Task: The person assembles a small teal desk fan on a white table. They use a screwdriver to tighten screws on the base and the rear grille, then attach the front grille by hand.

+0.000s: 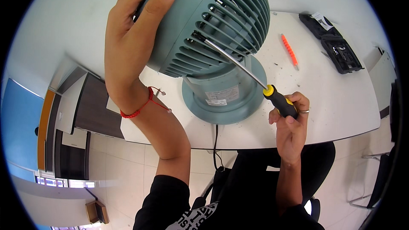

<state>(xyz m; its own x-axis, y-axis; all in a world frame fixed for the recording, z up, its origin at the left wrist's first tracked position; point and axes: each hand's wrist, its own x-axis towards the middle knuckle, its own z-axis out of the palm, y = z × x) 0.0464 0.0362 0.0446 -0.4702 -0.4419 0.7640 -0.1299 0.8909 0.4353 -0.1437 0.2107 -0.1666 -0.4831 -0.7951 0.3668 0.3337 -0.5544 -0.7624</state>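
A grey-green fan with a slatted grille and a round base stands on the white table. My left hand lies spread over the side of its housing, the thumb along the top and some fingertips out of sight behind it. In my right hand is a screwdriver with a black and yellow handle, gripped between thumb and fingers. Its long metal shaft slants up to the left, and the tip is in a dark gap between the grille slats. Inside the grille some dark inner parts show.
An orange-handled tool lies on the table right of the fan. Farther right sits an open black tool case. A black cord drops from the fan over the near edge. Chairs stand at the right, cabinets at the left.
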